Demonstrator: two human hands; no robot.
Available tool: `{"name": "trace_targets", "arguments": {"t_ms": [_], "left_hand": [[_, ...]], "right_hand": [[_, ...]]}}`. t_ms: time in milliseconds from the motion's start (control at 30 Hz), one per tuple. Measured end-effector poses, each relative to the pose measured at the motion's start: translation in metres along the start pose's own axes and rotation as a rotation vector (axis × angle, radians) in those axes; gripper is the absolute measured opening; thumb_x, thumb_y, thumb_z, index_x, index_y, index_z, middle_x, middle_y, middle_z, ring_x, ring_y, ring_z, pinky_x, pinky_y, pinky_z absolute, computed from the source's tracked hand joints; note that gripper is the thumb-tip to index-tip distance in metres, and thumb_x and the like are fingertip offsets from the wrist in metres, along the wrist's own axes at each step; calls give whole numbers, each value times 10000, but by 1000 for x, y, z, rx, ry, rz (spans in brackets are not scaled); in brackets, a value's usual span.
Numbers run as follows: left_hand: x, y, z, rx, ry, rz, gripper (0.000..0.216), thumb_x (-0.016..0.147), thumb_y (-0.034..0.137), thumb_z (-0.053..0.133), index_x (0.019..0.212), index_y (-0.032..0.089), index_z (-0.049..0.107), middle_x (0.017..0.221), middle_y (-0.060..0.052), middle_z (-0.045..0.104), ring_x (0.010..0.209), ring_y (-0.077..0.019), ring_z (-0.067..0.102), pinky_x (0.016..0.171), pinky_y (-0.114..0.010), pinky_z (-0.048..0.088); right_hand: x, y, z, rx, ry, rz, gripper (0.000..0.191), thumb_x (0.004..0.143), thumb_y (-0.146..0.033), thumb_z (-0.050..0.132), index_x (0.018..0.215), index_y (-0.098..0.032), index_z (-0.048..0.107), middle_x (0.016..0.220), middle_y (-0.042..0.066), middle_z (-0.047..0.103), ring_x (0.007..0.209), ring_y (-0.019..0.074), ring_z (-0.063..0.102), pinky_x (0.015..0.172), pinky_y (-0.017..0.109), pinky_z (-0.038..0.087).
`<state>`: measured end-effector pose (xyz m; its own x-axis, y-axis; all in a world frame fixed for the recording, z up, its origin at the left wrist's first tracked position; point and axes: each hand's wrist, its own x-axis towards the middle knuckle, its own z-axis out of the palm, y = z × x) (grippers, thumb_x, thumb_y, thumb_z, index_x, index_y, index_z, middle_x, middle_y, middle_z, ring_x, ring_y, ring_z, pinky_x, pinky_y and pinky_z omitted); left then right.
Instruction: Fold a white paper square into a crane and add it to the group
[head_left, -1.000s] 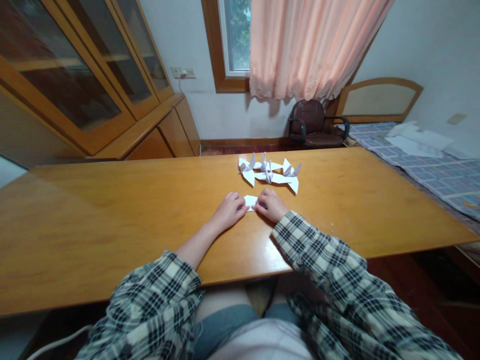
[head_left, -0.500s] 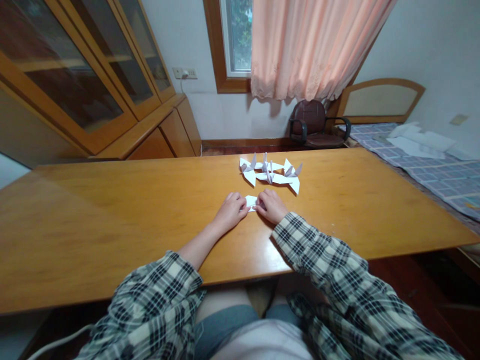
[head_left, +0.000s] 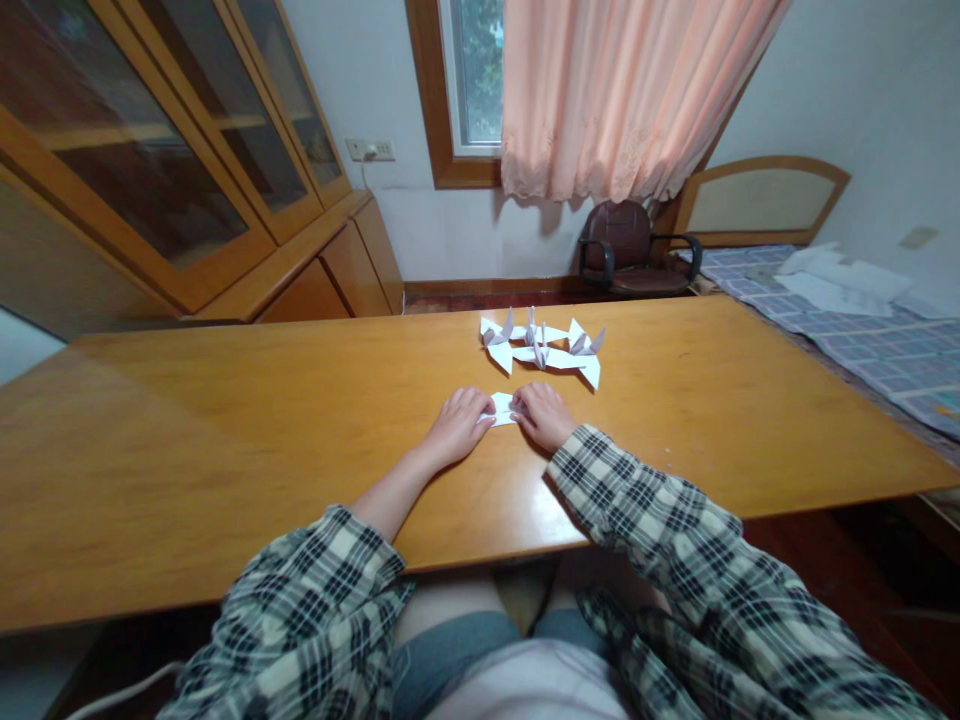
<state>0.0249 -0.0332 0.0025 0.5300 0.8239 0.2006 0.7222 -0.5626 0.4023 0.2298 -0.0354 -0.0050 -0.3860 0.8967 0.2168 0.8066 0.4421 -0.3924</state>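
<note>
A small folded white paper (head_left: 503, 408) lies on the wooden table (head_left: 225, 420) between my two hands. My left hand (head_left: 456, 426) presses its curled fingers onto the paper's left end. My right hand (head_left: 545, 414) has its fingers bent and pinched on the right end. Most of the paper is hidden under the fingers. Just beyond the hands sit three finished white paper cranes (head_left: 541, 346) in a row.
A glass-fronted wooden cabinet (head_left: 165, 170) stands at the left. Behind the table are a dark office chair (head_left: 626, 245), a window with a pink curtain (head_left: 622, 95), and a bed (head_left: 862, 320) with white papers at the right.
Both hands have stayed on the folded paper, shifting only slightly as the fingers work it. The cranes have not moved.
</note>
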Motion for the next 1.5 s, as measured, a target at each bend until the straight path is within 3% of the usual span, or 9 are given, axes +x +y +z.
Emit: {"name": "trace_targets", "arguments": {"t_ms": [533,733,867,1000,1200,1333,1500], "left_hand": [[-5,-7,-4,-79,-17,53,224,887,244,462,1097,210,530,1085,-67,546,1036,-221,461,948,-400,386],[-3,-10,-3,-93,-31,30,312,880,271,480,1184,211,519,1105,-77,544,1057,-234,463,968,-421,381],[-1,-9,-4,-127,-34,1,318,854,260,510,1168,211,525,1089,-77,556,1056,-240,478,962,-425,389],[4,-11,-5,-181,-47,-49,375,794,219,562,1166,207,513,1061,-69,577,1022,-237,514,935,-414,410],[10,-13,-2,-236,-36,-125,421,776,222,565,1187,181,481,1014,-57,597,995,-220,535,925,-390,418],[12,-6,2,-198,5,-181,429,818,381,563,1180,164,484,977,-61,606,952,-227,550,893,-392,428],[14,4,8,-2,41,-196,456,807,391,595,1187,157,502,1022,-84,597,990,-260,525,891,-399,410]], "right_hand": [[-5,16,-4,87,-42,-121,215,851,-104,449,1009,-199,560,999,82,534,944,217,451,841,354,385],[-5,29,-11,254,-59,-241,237,818,-57,452,980,-192,560,981,77,553,946,200,489,861,356,407],[1,33,-16,374,-14,-141,230,787,-60,483,964,-171,579,949,64,555,871,178,521,790,324,441],[11,21,-13,246,119,-20,192,858,-149,494,997,-152,627,927,77,580,909,191,517,839,338,414],[20,-5,-2,-30,77,-23,269,889,-367,535,1058,-201,661,957,95,573,940,231,487,822,366,379],[16,-6,2,-91,78,-32,290,889,-378,530,1103,-218,643,1014,103,552,971,248,463,830,382,371],[12,-4,3,-98,85,-34,279,901,-362,507,1105,-228,643,1020,98,544,967,244,458,840,386,361]]}}
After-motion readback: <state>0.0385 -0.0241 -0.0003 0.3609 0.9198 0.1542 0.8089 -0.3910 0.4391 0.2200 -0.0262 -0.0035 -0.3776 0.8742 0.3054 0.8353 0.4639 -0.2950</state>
